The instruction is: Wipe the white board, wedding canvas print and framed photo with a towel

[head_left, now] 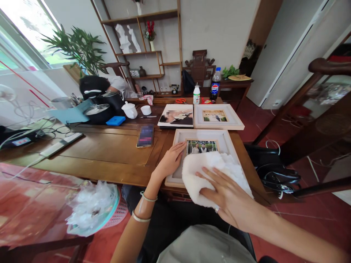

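A deep white picture frame point(236, 146) lies flat at the near edge of the wooden table, a small photo of two people point(201, 146) at its centre. My left hand point(174, 157) rests on the frame's left side, fingers stretched out beside the photo. In my right hand point(222, 190) is a fluffy white cloth point(197, 164), pressed onto the frame's lower right; fingers and thumb lie against its pile. This cloth hides the photo's lower part and the frame's near right corner. Behind are a second white frame point(237, 118) and a canvas-like picture point(176, 116).
A phone point(145, 135) lies left of the frame. Farther back stand a white teapot point(129, 110), a white bottle point(196, 94), a cola bottle point(215, 84) and orange scissors point(180, 100). A plastic-lined basket point(116, 208) is at lower left. Another person point(120, 84) leans down beyond the table.
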`<state>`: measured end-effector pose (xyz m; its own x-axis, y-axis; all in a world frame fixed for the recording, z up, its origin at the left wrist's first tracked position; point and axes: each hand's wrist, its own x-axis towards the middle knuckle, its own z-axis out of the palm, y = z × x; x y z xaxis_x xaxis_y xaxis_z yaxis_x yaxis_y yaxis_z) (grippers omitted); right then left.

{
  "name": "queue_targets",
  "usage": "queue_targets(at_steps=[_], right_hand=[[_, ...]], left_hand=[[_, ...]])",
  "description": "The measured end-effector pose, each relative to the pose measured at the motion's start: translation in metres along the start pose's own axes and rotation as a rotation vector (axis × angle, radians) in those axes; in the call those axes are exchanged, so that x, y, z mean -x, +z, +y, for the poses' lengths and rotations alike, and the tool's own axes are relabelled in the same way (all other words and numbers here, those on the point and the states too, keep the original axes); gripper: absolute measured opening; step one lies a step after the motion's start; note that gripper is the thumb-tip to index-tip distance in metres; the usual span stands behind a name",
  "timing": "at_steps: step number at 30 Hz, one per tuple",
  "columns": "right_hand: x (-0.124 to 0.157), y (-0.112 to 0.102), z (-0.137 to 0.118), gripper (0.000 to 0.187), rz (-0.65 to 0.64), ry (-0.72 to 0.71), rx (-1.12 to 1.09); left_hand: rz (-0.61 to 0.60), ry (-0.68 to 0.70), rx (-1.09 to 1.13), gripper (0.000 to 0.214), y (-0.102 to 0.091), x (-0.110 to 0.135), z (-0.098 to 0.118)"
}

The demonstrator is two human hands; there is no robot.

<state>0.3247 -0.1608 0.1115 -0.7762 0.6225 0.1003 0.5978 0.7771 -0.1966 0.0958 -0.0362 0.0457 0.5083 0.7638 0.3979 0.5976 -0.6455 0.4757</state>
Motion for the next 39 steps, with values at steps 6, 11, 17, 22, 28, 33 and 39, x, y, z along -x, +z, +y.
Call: queue_targets(at_steps=[6, 11, 17, 22, 28, 33, 39], right_hand=[[-0.013, -0.004, 0.031, 0.061, 0.069, 0.070, 0.054], [-0.044, -0.021, 0.088, 0.059, 0.226, 0.150, 0.294], [-0.072, -0.008, 0.124, 0.065, 0.151, 0.129, 0.378], [-0.063, 0.000, 0.092, 0.058, 0.062, 0.124, 0.277], [-0.032, -0.011, 0.011, 0.052, -0.074, 0.082, 0.103], [-0.027, -0.011, -0.017, 0.053, -0.172, 0.113, 0.060], [-0.051, 0.005, 0.006, 0.051, -0.059, 0.171, 0.173]], left_hand=[[0.004, 0.014, 0.011, 0.047, -0.001, 0.000, 0.000], [-0.003, 0.006, 0.003, 0.046, -0.002, 0.000, 0.000], [0.007, 0.006, 0.012, 0.046, -0.001, 0.001, 0.000], [0.007, 0.001, 0.014, 0.048, 0.000, 0.000, 0.000], [0.021, -0.004, 0.013, 0.046, 0.001, 0.000, -0.001], [0.016, -0.006, 0.024, 0.044, -0.001, -0.001, 0.002], [0.054, -0.042, 0.105, 0.040, -0.003, -0.001, 0.007]])
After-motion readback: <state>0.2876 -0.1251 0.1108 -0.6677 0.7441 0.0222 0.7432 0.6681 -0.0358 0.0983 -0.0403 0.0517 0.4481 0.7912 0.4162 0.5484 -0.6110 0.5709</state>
